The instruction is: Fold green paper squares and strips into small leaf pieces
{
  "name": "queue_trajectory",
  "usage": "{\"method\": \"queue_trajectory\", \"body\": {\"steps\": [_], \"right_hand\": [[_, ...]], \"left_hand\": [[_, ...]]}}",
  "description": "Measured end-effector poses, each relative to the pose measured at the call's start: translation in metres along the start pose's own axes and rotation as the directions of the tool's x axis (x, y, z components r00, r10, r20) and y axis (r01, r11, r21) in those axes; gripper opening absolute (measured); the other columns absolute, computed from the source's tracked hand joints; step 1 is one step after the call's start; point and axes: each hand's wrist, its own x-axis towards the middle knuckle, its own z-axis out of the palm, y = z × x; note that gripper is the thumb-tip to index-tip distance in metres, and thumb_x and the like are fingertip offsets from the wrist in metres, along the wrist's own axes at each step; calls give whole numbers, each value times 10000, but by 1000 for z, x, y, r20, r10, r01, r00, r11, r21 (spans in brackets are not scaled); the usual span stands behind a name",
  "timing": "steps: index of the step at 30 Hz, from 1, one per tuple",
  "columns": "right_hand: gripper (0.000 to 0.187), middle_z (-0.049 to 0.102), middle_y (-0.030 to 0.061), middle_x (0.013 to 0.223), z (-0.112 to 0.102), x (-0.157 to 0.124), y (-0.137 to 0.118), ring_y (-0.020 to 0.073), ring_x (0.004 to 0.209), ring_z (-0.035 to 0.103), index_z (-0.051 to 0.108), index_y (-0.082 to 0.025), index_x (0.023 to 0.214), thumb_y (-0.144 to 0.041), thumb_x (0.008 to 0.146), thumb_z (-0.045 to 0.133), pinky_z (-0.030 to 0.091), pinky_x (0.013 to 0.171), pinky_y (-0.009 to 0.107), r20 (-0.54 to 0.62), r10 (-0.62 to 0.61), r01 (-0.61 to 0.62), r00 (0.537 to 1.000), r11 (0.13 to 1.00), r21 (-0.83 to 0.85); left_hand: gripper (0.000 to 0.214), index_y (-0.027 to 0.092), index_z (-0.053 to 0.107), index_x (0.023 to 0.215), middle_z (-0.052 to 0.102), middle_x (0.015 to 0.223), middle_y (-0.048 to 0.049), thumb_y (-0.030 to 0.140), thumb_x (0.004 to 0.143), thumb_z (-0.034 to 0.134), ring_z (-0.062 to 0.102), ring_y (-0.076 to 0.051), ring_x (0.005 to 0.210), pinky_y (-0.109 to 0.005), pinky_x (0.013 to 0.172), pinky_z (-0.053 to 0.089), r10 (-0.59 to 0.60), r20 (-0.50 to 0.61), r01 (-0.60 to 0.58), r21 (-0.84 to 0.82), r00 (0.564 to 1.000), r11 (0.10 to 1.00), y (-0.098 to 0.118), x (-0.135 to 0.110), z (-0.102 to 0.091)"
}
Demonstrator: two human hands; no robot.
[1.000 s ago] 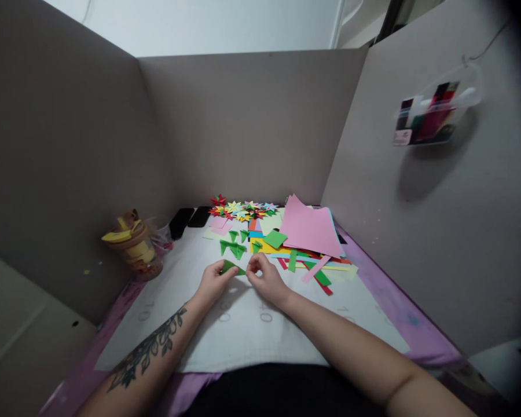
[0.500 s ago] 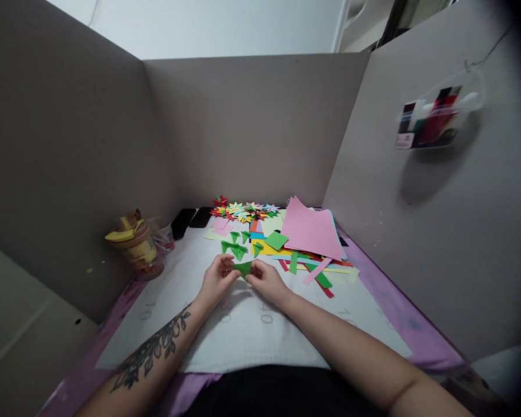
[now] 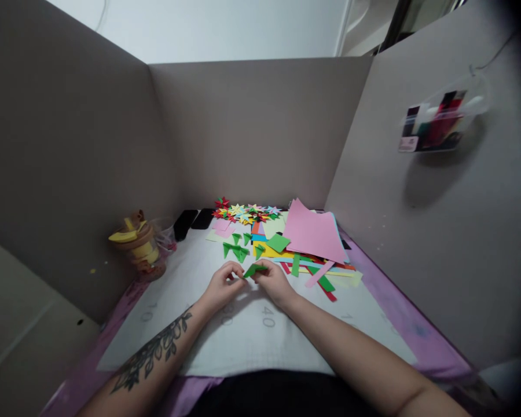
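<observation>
My left hand (image 3: 222, 284) and my right hand (image 3: 274, 282) meet over the white mat (image 3: 243, 336). Both pinch a small folded green paper piece (image 3: 253, 269) between their fingertips, just above the mat. Behind them lie several folded green paper pieces (image 3: 237, 249) on the mat. A green paper square (image 3: 278, 242) rests on the coloured sheets to the right of those.
A row of folded paper stars (image 3: 247, 212) lies along the back wall. A pink sheet (image 3: 313, 233) tops a pile of coloured paper and strips at the right. A brown and yellow lidded cup (image 3: 136, 249) stands at the left. Cardboard walls enclose three sides; a clear pouch (image 3: 438, 121) hangs on the right wall.
A second ago only the left hand held the green piece, with the right hand beside it. The right hand has since taken hold of it too, and the piece has been turned between both hands.
</observation>
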Motion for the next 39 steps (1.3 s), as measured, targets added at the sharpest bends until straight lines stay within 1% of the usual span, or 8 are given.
{"method": "queue_trajectory", "body": {"steps": [2, 6, 13, 20, 26, 29, 35, 39], "right_hand": [[66, 545, -35, 585, 1, 0, -1, 114, 552, 496, 567, -167, 671, -193, 632, 614, 401, 550, 236, 4, 26, -26, 1000, 999, 34], [77, 562, -32, 590, 3, -1, -3, 110, 538, 506, 568, -166, 696, -202, 647, 615, 407, 541, 236, 26, 57, -58, 998, 997, 55], [78, 577, -28, 605, 3, -2, 0, 108, 553, 514, 582, -161, 708, -158, 638, 616, 405, 560, 237, 70, 55, -63, 996, 991, 118], [179, 576, -25, 592, 7, -2, 7, 110, 540, 509, 582, -159, 771, -229, 637, 678, 392, 538, 236, 60, 124, -135, 990, 963, 233], [187, 568, -29, 595, 12, -2, 5, 97, 535, 495, 575, -157, 767, -205, 627, 689, 370, 528, 223, 49, 154, -162, 987, 930, 329], [177, 568, -31, 582, 12, -2, 5, 99, 534, 493, 575, -159, 754, -196, 624, 690, 368, 532, 226, 39, 153, -157, 988, 931, 330], [149, 561, -38, 579, 12, -2, 4, 91, 528, 467, 586, -164, 710, -162, 604, 690, 354, 529, 223, 27, 147, -147, 989, 918, 368], [162, 557, -34, 595, 15, -3, 3, 89, 543, 454, 596, -155, 688, -162, 578, 714, 344, 534, 225, 28, 144, -143, 989, 906, 399]], "left_hand": [[34, 171, 570, 707, 591, 828, -34, 197, 726, 582, 547, -152, 801, -255, 695, 434, 23, -21, -22, 26, 1000, 999, 1, 0, -1], [90, 167, 620, 740, 602, 807, -47, 230, 769, 562, 556, -153, 784, -254, 686, 438, 55, -58, -52, 46, 997, 998, 3, 0, -2], [126, 162, 546, 749, 593, 783, -20, 268, 746, 615, 566, -129, 721, -216, 619, 444, -55, -113, 43, -106, 992, 993, -6, 0, 3], [100, 170, 636, 810, 631, 859, -58, 231, 804, 557, 585, -152, 787, -219, 595, 452, 73, -102, -67, 61, 992, 996, 0, -4, 1], [117, 171, 644, 825, 647, 881, -64, 234, 809, 546, 599, -152, 790, -215, 602, 471, 110, -129, -96, 111, 986, 989, 1, -4, 2], [108, 158, 642, 793, 652, 854, -61, 227, 788, 559, 599, -148, 764, -213, 609, 470, 68, -143, -60, 62, 987, 996, -1, -3, 3], [99, 142, 628, 752, 637, 729, -30, 229, 749, 582, 563, -122, 651, -207, 594, 437, -118, -96, 108, -106, 988, 988, -5, 0, 5], [92, 146, 573, 709, 594, 679, -1, 230, 714, 610, 537, -108, 617, -202, 576, 422, -136, -136, 115, -153, 981, 981, -2, 0, 9]]}}
